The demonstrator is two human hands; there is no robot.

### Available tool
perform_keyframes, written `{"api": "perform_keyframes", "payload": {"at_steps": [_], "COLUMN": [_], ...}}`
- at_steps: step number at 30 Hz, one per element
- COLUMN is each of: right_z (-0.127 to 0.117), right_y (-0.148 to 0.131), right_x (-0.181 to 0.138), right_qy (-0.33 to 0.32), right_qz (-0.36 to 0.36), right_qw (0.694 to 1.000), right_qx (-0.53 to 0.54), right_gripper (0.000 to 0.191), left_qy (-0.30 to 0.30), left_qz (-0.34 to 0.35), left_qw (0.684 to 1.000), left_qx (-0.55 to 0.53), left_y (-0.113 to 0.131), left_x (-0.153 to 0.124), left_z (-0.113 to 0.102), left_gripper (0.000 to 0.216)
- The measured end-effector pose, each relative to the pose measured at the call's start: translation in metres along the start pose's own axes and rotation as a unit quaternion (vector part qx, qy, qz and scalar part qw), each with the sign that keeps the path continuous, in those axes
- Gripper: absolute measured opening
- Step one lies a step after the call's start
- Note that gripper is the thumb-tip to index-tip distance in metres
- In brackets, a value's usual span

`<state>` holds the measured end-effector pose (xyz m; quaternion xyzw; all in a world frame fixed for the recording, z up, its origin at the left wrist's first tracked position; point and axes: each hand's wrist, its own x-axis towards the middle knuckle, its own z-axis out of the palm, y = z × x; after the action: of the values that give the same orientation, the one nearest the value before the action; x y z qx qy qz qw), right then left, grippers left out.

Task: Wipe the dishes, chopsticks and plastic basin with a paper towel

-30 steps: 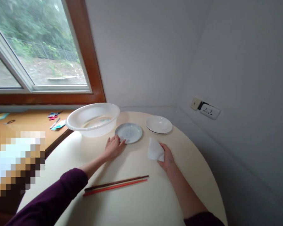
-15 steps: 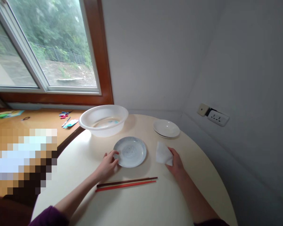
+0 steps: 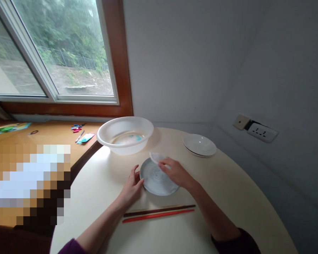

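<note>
A grey-blue speckled plate [image 3: 155, 181] sits in front of me on the round table. At its left rim is my left hand [image 3: 134, 185], its thumb on the near side and fingers curved round the edge. My right hand [image 3: 175, 171] pinches a folded white tissue [image 3: 157, 157] over the plate's far side; whether the tissue presses on the surface is hard to see. Just nearer to me lie dark brown chopsticks [image 3: 159, 210] and red chopsticks [image 3: 159, 215], side by side.
A white plastic basin [image 3: 125, 145] stands at the back left of the cream table [image 3: 228, 197]. Stacked white plates [image 3: 200, 144] are at the back right, near the wall. On the left, a wooden desk [image 3: 55, 135] holds a pen, a blue packet [image 3: 86, 138] and small coloured items.
My right hand has brought the tissue leftward from beside the plate to above it. My left hand has taken a fuller hold on the rim. The camera view has shifted slightly.
</note>
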<state>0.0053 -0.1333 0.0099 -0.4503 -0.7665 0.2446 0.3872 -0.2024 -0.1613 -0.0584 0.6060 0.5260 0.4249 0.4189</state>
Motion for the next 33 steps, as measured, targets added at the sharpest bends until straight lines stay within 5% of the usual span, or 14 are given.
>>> {"api": "perform_keyframes", "payload": {"at_steps": [3,15,23,33], "right_z": [0.015,0.047,0.060,0.062], "right_y": [-0.018,-0.011,-0.001,0.001], "right_x": [-0.002,-0.014,-0.013,-0.007], "right_qy": [-0.147,-0.232,-0.263,-0.194], "right_qz": [-0.029,-0.085,-0.084,-0.020], "right_qw": [0.982,0.945,0.937,0.939], "right_qx": [-0.113,-0.214,-0.214,-0.282], "right_gripper": [0.029,0.046,0.049,0.052], "left_qy": [-0.034,0.045,0.008,-0.007], "left_qz": [-0.006,0.010,0.046,0.040], "left_qw": [0.995,0.995,0.999,0.998], "left_qx": [-0.092,0.085,0.002,-0.045], "left_y": [-0.004,-0.010,-0.005,-0.001], "left_x": [0.003,0.005,0.009,0.008], "left_z": [-0.002,0.002,-0.001,-0.006], "left_gripper": [0.066,0.055,0.041,0.042]}}
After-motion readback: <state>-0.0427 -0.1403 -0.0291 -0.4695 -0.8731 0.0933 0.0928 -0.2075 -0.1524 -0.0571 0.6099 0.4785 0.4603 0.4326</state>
